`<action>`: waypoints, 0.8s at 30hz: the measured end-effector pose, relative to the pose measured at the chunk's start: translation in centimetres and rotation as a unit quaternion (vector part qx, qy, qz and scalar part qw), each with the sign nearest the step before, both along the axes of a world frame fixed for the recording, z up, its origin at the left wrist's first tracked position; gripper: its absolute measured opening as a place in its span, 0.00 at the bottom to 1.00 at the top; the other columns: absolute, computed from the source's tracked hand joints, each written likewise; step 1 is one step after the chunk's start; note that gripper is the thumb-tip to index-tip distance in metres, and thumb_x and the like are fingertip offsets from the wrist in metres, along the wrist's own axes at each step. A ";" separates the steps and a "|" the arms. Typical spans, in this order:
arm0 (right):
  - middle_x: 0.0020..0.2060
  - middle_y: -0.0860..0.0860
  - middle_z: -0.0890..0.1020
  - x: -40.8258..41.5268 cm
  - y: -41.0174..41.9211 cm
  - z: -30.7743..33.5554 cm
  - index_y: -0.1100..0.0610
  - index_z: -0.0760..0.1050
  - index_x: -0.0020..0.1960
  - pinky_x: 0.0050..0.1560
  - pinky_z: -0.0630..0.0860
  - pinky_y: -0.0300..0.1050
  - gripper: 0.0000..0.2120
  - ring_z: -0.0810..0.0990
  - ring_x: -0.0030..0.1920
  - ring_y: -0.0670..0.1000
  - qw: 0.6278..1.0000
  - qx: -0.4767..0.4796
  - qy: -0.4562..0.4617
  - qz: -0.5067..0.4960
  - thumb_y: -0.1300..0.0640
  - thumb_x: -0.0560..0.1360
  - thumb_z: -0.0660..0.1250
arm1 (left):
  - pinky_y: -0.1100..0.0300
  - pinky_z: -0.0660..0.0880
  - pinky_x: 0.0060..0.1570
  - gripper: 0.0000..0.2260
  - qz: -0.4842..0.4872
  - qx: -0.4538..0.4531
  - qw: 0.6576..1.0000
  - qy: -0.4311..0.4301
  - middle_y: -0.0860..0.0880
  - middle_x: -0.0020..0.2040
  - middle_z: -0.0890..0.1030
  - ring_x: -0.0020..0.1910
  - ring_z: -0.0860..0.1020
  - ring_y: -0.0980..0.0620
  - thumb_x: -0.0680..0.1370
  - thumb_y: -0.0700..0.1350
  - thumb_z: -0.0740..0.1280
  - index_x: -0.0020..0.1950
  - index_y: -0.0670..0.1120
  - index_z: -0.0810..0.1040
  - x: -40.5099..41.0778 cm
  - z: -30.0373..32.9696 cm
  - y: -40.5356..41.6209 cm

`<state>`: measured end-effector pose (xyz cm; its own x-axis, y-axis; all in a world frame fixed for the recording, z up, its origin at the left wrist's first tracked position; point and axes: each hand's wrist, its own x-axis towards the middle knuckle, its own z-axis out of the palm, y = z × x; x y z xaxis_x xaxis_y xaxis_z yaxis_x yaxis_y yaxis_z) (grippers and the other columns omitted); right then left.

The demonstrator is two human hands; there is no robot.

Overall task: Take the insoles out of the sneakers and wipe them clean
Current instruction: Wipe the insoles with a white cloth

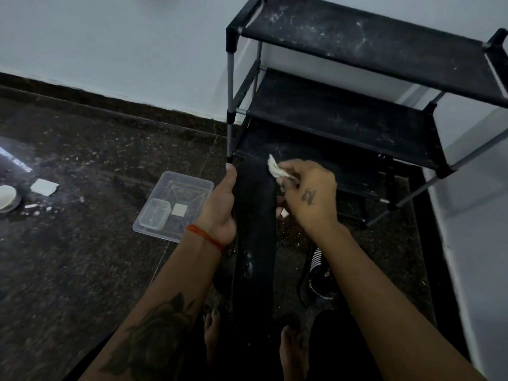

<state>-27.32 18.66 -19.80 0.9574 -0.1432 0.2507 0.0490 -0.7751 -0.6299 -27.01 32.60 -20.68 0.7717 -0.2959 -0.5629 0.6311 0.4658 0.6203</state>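
Black insole (254, 221) gripped in left hand (220, 204); right hand (310, 196) pinches white wipe (276, 169) against it.

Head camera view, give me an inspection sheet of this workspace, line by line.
Surface: dark speckled floor, dusty, white flecks.
Job's things: black insole held lengthwise; white wipe near its far end; black sneaker on the floor to the right.
Clutter: clear plastic tray holding a small clear box; white scraps on the floor.
Hands: left hand grips the insole's edge; right hand pinches the wipe.
Cables: nothing seen.
Surroundings: dusty black shoe rack, pale wall.
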 end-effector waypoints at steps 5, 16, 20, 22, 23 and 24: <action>0.44 0.54 0.82 -1.2 3.0 -0.6 0.55 0.82 0.48 0.46 0.70 0.31 0.12 0.79 0.44 0.49 0.992 0.016 0.001 0.123 0.68 0.68 0.69 | 0.59 0.81 0.37 0.27 -0.001 -0.014 1.000 -0.009 0.43 0.43 0.84 0.37 0.84 0.50 0.80 0.62 0.49 0.51 0.43 0.79 0.0 -0.6 -0.1; 0.39 0.41 0.81 -1.0 -0.2 1.1 0.51 0.84 0.45 0.44 0.74 0.32 0.10 0.77 0.40 0.38 0.952 -0.019 0.164 0.256 0.63 0.66 0.73 | 0.57 0.81 0.33 0.26 -0.001 0.015 1.000 0.001 0.43 0.42 0.84 0.36 0.84 0.48 0.80 0.61 0.50 0.52 0.42 0.79 0.4 -1.0 0.1; 0.34 0.50 0.83 -0.5 -0.6 0.6 0.52 0.82 0.38 0.35 0.75 0.38 0.04 0.80 0.33 0.47 0.978 0.082 0.149 0.118 0.60 0.66 0.72 | 0.59 0.81 0.35 0.27 -0.022 0.008 1.000 -0.009 0.45 0.38 0.85 0.36 0.84 0.50 0.80 0.61 0.48 0.50 0.43 0.78 0.4 -0.7 0.1; 0.32 0.53 0.83 -0.5 -0.5 0.6 0.54 0.80 0.38 0.34 0.77 0.42 0.03 0.80 0.30 0.49 0.965 0.162 0.188 0.082 0.61 0.68 0.72 | 0.59 0.81 0.34 0.27 -0.026 0.002 1.000 -0.011 0.45 0.39 0.85 0.36 0.85 0.51 0.80 0.61 0.48 0.52 0.44 0.78 0.4 -0.5 0.1; 0.32 0.53 0.83 -0.6 -0.5 0.6 0.55 0.80 0.38 0.34 0.78 0.43 0.02 0.80 0.29 0.49 0.960 0.176 0.205 0.073 0.61 0.68 0.72 | 0.59 0.81 0.34 0.27 -0.024 -0.003 1.000 -0.010 0.45 0.41 0.85 0.37 0.85 0.50 0.80 0.62 0.48 0.56 0.44 0.78 0.3 -0.4 0.1; 0.32 0.53 0.83 -0.6 -0.5 0.6 0.56 0.81 0.38 0.34 0.79 0.44 0.02 0.80 0.28 0.49 0.959 0.180 0.210 0.063 0.62 0.68 0.72 | 0.58 0.82 0.35 0.27 -0.022 -0.012 1.000 -0.009 0.44 0.44 0.85 0.40 0.84 0.50 0.80 0.62 0.48 0.60 0.43 0.77 0.2 -0.3 0.1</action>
